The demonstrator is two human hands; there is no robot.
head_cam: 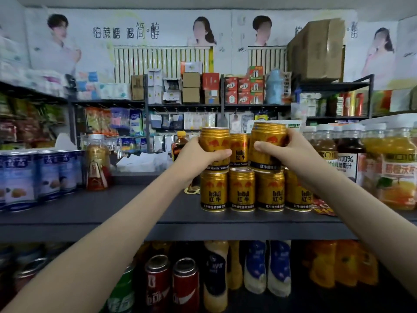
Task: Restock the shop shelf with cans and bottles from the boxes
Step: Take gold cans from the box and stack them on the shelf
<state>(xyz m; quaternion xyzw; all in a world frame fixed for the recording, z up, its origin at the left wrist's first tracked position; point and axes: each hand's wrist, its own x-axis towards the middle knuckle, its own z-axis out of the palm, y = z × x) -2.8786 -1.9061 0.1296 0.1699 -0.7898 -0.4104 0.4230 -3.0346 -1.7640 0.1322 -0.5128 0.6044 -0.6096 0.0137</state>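
Both arms extended, each hand on a can.
We reach forward and up, bare forearms converging. Our left hand [199, 154] wraps the left gold can [214, 140], thumb across its front. Our right hand [293, 152] grips the right gold can [267, 137], thumb likewise across the front.

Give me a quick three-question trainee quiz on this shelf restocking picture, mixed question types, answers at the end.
1. True or false: the left hand grips a gold metal drink can and the right hand grips a second gold can.
2. How many bottom-row gold cans show along the front of the dark grey shelf board?
3. Which stand at that board's left end? A: blue-labelled metal tins; B: red cola cans; C: orange juice bottles.
Key: 1 true; 2 four; 3 A.
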